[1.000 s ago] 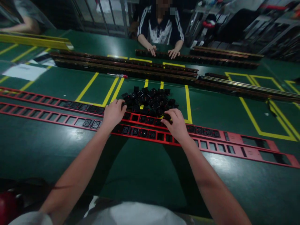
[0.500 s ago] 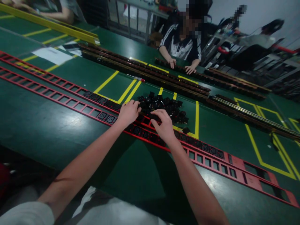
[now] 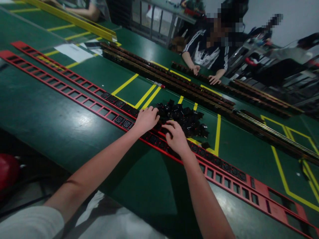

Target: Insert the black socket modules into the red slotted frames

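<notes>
Two long red slotted metal strips lie side by side on the table, the near strip [image 3: 96, 106] and the far strip [image 3: 82, 80]. Black power sockets [image 3: 127, 123] fill several slots around the middle of both. My left hand [image 3: 147, 120] rests over the far strip, its fingers slightly bent and apart at the left edge of a heap of loose black sockets [image 3: 183, 114]. Its thumb and what lies under the palm are hidden. Over the strips just right of it, my right hand [image 3: 176, 136] curves its fingers, thumb apart, with no socket visible between them.
Beyond the heap run long dark rails [image 3: 169, 84], with a red-handled screwdriver [image 3: 159, 85] in front. White paper [image 3: 73, 52] and a yellow rail [image 3: 82, 25] are at the back left. A co-worker's hands [image 3: 205, 74] touch another rail across the table. Yellow tape marks the green tabletop [image 3: 74, 132].
The view has swung so that the scene sits a little further right and the strips' left ends show. My right hand's fingers have shifted slightly closer to my left hand.
</notes>
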`<state>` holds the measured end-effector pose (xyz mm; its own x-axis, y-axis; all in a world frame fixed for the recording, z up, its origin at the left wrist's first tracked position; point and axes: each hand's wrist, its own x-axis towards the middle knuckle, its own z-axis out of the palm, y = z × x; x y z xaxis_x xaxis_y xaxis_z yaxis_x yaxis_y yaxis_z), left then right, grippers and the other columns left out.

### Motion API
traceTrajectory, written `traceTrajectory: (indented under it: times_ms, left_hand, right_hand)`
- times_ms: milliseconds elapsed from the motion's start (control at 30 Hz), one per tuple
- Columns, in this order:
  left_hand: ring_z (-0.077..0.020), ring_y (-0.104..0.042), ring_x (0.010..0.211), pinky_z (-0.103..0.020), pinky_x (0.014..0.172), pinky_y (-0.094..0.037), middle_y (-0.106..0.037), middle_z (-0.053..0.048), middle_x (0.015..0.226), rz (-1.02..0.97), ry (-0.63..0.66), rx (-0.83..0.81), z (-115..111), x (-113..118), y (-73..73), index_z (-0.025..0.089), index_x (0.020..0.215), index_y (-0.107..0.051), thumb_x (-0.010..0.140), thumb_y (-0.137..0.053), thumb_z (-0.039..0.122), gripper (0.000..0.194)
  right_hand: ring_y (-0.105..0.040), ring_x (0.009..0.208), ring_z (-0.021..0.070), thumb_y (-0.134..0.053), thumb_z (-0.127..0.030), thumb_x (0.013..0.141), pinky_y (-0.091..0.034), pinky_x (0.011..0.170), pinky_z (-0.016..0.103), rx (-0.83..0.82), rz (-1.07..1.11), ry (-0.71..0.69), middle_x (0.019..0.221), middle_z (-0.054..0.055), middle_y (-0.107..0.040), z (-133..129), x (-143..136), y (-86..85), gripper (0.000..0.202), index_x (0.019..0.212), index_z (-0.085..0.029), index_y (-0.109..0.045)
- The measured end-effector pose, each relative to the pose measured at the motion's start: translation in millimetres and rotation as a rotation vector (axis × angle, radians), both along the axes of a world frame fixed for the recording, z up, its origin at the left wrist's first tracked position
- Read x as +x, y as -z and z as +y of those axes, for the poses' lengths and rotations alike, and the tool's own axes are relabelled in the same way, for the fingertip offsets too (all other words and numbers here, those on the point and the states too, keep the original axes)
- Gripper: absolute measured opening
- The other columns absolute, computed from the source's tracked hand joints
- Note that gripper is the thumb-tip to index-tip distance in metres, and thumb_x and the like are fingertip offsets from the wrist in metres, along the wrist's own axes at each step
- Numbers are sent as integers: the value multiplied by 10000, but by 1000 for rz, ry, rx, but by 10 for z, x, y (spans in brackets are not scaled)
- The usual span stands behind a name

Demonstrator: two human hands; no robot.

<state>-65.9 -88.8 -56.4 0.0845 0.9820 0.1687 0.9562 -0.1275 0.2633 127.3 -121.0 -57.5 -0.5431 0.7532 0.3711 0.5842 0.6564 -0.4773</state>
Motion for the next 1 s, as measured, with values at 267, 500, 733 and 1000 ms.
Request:
traceTrajectory:
  times_ms: [267,500,733,1000]
  left_hand:
    - [-298,-597,1074,-430,908,-421,-631,-107,1121,3,3,8,1,-2,11,195,1194,-580,980,-441,328,287]
    - [-298,-592,1087,-428,911,-429,-634,-102,1135,19,-3,5,1,-3,12,206,1198,-581,980,-437,343,295]
    - [-305,-584,1106,-441,935,-419,-628,-119,1150,12,3,-15,-12,1,-14,198,1220,-574,982,-427,341,315]
    - [-294,-595,1098,-430,934,-429,-645,-110,1141,3,14,-4,-20,12,-26,203,1206,-592,977,-437,333,305]
  right_hand:
    - [-548,1164,266,-538,-153,887,-456,998,460,15,-49,13,1226,111,-595,-57,-50,5,282,1140,-225,-640]
    - [-581,1137,266,-557,-127,859,-428,955,448,8,-43,58,1236,106,-655,-59,-53,17,277,1115,-198,-635]
    - [-526,1145,267,-565,-214,917,-388,941,457,55,-176,106,1263,54,-667,-107,-46,-37,185,1013,-213,-723]
    - [-471,1229,283,-536,-311,962,-357,975,495,2,-323,95,1333,68,-616,-171,24,-173,251,1122,-250,-719]
